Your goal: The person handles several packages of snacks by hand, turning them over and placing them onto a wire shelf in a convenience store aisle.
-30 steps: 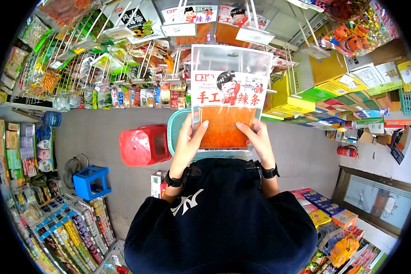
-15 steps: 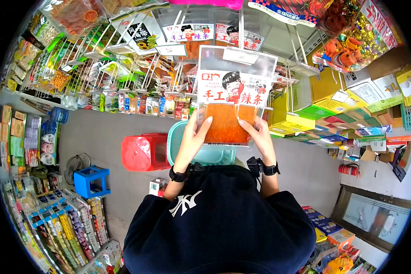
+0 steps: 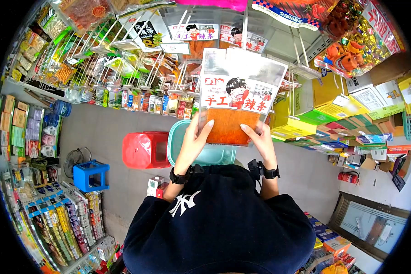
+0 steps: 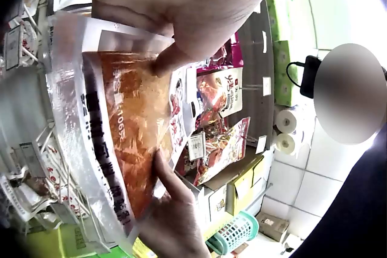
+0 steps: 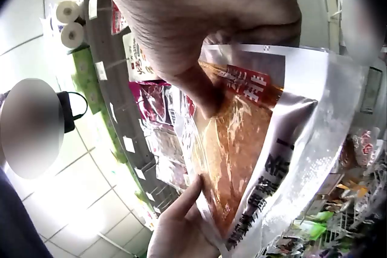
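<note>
Both hands hold up a clear packet (image 3: 228,125) with an orange-brown filling and a white printed label, in front of the hanging shelf goods. My left hand (image 3: 194,139) grips its lower left edge, thumb on the front. The lower right edge is in my right hand (image 3: 261,141), thumb also on the front, other fingers behind. In the left wrist view the packet (image 4: 130,107) shows dark print along its side, with the left hand (image 4: 193,10) at its edge. The right wrist view shows the packet (image 5: 236,155) pinched by the right hand (image 5: 211,22).
Racks of snack packets (image 3: 123,68) hang ahead, with similar packets (image 3: 194,34) behind the held one. Below stand a teal basket (image 3: 176,141), a red stool (image 3: 139,150) and a blue stool (image 3: 90,177). Cartons (image 3: 315,98) line the right, near a fire extinguisher (image 3: 349,177).
The packet has shifted slightly right and tilted, its top edge now to the right and glare across its upper part. The head view has moved so more hanging goods show at the top. Both hands keep their hold.
</note>
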The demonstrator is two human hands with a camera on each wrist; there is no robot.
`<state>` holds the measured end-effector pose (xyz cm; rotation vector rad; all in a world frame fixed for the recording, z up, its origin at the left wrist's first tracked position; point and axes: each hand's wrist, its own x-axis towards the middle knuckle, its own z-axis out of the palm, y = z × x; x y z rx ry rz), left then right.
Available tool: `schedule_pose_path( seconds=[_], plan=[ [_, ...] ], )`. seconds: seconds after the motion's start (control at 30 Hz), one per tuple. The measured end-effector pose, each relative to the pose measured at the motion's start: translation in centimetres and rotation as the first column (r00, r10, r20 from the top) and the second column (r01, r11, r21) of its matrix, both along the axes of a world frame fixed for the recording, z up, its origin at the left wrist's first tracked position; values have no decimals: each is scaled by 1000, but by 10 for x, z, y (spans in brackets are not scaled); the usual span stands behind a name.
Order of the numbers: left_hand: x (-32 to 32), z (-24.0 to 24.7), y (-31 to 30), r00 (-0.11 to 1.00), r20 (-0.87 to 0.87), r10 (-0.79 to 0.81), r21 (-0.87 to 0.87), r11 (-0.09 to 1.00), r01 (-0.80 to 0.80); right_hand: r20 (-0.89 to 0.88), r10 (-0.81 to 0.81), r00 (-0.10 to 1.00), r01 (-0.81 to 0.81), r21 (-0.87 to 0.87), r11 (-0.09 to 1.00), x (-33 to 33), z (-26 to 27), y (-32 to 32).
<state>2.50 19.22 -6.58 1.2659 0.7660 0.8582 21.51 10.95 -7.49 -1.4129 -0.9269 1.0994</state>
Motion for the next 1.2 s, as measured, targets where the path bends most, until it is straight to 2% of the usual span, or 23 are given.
schedule_pose_path(
  seconds=[0.43,0.5,0.63,0.73,0.8,0.83,0.9,1.0,1.13,1.2],
  plan=[
    [9,-5,7,997,38,60,30,998,-61,7,-31,999,30,142,989,3,2,12],
    [10,-3,9,998,42,46,56,997,-48,-24,-26,999,29,103,994,4,7,12],
    [13,0,13,999,43,3,53,999,-5,-44,-44,998,51,154,987,7,0,16],
    [16,-1,17,997,79,7,65,998,-12,-37,-55,998,60,157,986,8,7,17],
    [18,0,21,994,112,-15,54,999,9,26,-64,998,63,29,998,8,19,18],
    [19,-1,23,993,113,-16,56,998,10,27,-65,998,64,32,997,8,18,19],
    [22,-5,28,990,141,-19,83,997,7,-85,-76,993,88,151,985,7,14,25],
    [24,-2,30,985,170,-10,38,999,4,-108,-73,991,90,160,983,9,10,29],
    [24,-16,35,991,131,23,101,994,-36,-78,-50,996,60,127,990,17,-8,35],
    [16,-23,36,995,94,-32,50,998,27,-98,-83,992,96,140,985,14,-8,36]
  ],
)
